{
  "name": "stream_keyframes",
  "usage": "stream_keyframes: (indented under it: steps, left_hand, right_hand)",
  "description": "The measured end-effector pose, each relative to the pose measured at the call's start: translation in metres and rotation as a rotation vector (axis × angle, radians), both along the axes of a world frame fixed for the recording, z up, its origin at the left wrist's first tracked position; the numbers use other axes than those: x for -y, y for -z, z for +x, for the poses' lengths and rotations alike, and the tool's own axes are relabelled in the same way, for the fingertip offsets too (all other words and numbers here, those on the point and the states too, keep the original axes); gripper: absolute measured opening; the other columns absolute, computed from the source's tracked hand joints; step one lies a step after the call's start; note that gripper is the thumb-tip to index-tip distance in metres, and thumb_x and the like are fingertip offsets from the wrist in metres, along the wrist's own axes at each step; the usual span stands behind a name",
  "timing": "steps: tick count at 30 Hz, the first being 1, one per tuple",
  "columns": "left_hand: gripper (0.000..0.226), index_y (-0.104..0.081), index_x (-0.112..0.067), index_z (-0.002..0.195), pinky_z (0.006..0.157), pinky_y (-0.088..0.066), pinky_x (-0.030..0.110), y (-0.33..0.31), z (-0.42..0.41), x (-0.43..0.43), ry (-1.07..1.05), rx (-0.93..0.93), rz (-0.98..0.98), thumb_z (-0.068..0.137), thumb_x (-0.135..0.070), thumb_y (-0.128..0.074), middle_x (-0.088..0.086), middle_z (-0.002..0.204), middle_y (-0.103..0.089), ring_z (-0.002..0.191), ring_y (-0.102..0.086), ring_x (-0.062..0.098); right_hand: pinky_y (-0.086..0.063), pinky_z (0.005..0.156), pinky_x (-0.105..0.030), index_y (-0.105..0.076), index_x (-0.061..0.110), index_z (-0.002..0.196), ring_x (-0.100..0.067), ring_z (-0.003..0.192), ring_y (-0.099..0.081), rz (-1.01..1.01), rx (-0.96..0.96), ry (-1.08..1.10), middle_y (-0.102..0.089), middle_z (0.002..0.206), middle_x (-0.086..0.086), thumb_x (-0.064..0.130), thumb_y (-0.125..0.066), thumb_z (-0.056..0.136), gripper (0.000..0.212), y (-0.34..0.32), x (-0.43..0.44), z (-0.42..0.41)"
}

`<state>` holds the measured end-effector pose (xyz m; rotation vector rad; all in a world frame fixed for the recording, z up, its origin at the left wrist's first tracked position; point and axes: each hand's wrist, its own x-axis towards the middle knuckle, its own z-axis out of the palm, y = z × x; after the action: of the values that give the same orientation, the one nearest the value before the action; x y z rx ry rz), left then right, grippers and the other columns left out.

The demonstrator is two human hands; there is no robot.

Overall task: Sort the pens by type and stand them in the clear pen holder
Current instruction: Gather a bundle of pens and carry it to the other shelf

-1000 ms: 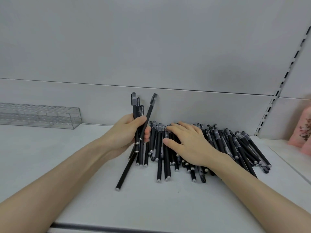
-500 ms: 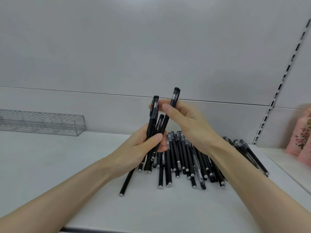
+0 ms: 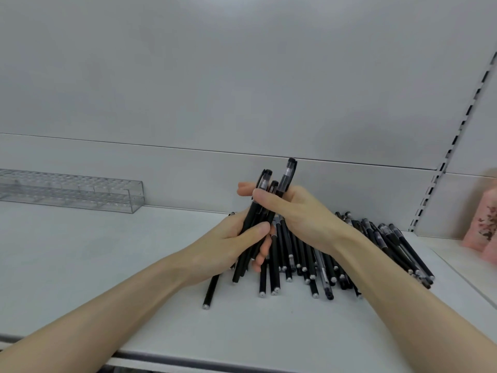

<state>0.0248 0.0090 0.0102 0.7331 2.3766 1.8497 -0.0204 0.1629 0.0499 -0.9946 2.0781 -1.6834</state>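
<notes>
My left hand [image 3: 231,246] grips a bunch of black pens [image 3: 262,200] upright above the white shelf. My right hand [image 3: 298,214] closes round the upper part of the same bunch, thumb across the front, with the capped ends sticking out above it. Behind and below both hands lies a pile of several black pens [image 3: 309,262], spread to the right. One black pen [image 3: 211,290] lies loose at the pile's left. The clear pen holder [image 3: 80,193] stands at the back left against the wall, holding no pens that I can see.
The white shelf [image 3: 80,265] has a front edge near the bottom of the view. A slotted upright rail [image 3: 454,141] runs up the right wall. Pink items [image 3: 484,224] stand at the far right.
My right hand rose from the pile with a pen and brought it to the bunch in my left hand. It now wraps round the bunch lower than half a second ago.
</notes>
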Motion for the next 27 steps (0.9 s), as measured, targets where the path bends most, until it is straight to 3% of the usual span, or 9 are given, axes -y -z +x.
stream_keyframes:
  steps: [2, 4, 7, 11, 16, 18, 20, 23, 27]
  left_hand:
    - [0.024, -0.052, -0.006, 0.096, 0.059, -0.048, 0.026, -0.003, 0.001, -0.005, -0.012, 0.050, 0.078, 0.100, -0.026, -0.040, 0.001, 0.069, -0.056, 0.061, -0.053, 0.016]
    - [0.027, -0.054, -0.005, 0.099, 0.055, -0.047, 0.024, -0.004, 0.000, -0.008, -0.046, 0.069, 0.111, 0.098, -0.028, -0.041, 0.004, 0.069, -0.057, 0.057, -0.053, 0.015]
    - [0.022, -0.056, -0.005, 0.097, 0.046, -0.038, 0.022, -0.001, -0.003, -0.010, -0.052, 0.062, 0.083, 0.098, -0.024, -0.044, 0.004, 0.065, -0.052, 0.048, -0.045, 0.012]
    - [0.027, -0.054, -0.007, 0.095, 0.043, -0.025, 0.022, 0.000, -0.005, -0.013, -0.013, 0.192, 0.149, 0.099, -0.030, -0.041, 0.002, 0.066, -0.046, 0.049, -0.035, 0.011]
    - [0.036, -0.055, -0.004, 0.101, 0.046, -0.042, 0.021, -0.005, -0.006, -0.019, 0.033, 0.259, 0.149, 0.095, -0.037, -0.042, 0.010, 0.079, -0.061, 0.054, -0.052, 0.013]
    - [0.045, -0.058, -0.003, 0.109, 0.068, -0.054, 0.025, -0.010, -0.008, -0.014, 0.032, 0.216, 0.062, 0.092, -0.043, -0.046, 0.012, 0.094, -0.068, 0.075, -0.065, 0.018]
    - [0.049, -0.063, -0.008, 0.109, 0.083, -0.053, 0.025, -0.013, -0.015, -0.006, -0.081, 0.114, -0.074, 0.089, -0.049, -0.046, 0.006, 0.102, -0.070, 0.091, -0.066, 0.015]
    - [0.031, -0.066, -0.014, 0.095, 0.079, -0.049, 0.029, -0.006, -0.032, 0.010, -0.380, 0.034, -0.165, 0.093, -0.040, -0.049, 0.004, 0.096, -0.070, 0.079, -0.060, 0.008]
    - [0.028, -0.060, -0.013, 0.097, 0.077, -0.045, 0.027, 0.008, -0.043, 0.008, -0.516, -0.043, -0.462, 0.087, -0.039, -0.061, 0.001, 0.090, -0.064, 0.077, -0.055, 0.011]
  right_hand:
    - [-0.047, 0.061, -0.021, -0.070, 0.023, 0.100, -0.033, 0.078, -0.061, -0.042, -0.021, 0.046, -0.066, 0.119, 0.010, 0.047, -0.054, 0.082, 0.034, 0.000, 0.002, -0.003]
    - [-0.043, 0.060, -0.026, -0.071, 0.025, 0.088, -0.029, 0.077, -0.059, -0.128, 0.001, 0.085, -0.067, 0.118, 0.004, 0.046, -0.051, 0.084, 0.029, 0.001, 0.003, -0.008]
    - [-0.046, 0.090, -0.034, -0.067, 0.012, 0.091, -0.021, 0.110, -0.061, -0.229, 0.033, 0.175, -0.068, 0.119, -0.005, 0.044, -0.051, 0.083, 0.037, 0.003, -0.001, -0.017]
    - [-0.047, 0.095, -0.037, -0.069, 0.007, 0.103, -0.050, 0.118, -0.044, -0.139, 0.071, 0.125, -0.058, 0.121, -0.030, 0.044, -0.047, 0.087, 0.046, 0.003, -0.007, -0.014]
    - [-0.045, 0.098, -0.046, -0.066, 0.004, 0.087, -0.036, 0.103, -0.062, -0.230, 0.201, 0.085, -0.067, 0.111, -0.024, 0.028, -0.042, 0.098, 0.036, 0.004, -0.011, -0.010]
    - [-0.053, 0.093, -0.039, -0.055, 0.005, 0.082, -0.033, 0.103, -0.067, -0.376, 0.298, 0.121, -0.068, 0.106, -0.025, 0.023, -0.039, 0.101, 0.031, 0.001, -0.010, -0.013]
    - [-0.059, 0.080, -0.038, -0.049, 0.006, 0.083, -0.035, 0.089, -0.071, -0.482, 0.376, 0.192, -0.070, 0.095, -0.027, 0.023, -0.036, 0.102, 0.028, -0.001, -0.013, -0.019]
    - [-0.060, 0.060, -0.040, -0.046, 0.006, 0.089, -0.029, 0.061, -0.070, -0.469, 0.424, 0.328, -0.068, 0.070, -0.017, 0.020, -0.038, 0.103, 0.021, 0.001, -0.017, -0.024]
    - [-0.059, 0.055, -0.038, -0.048, 0.004, 0.087, -0.019, 0.048, -0.057, -0.393, 0.462, 0.364, -0.052, 0.065, -0.010, 0.014, -0.045, 0.100, 0.018, 0.013, -0.018, -0.027]
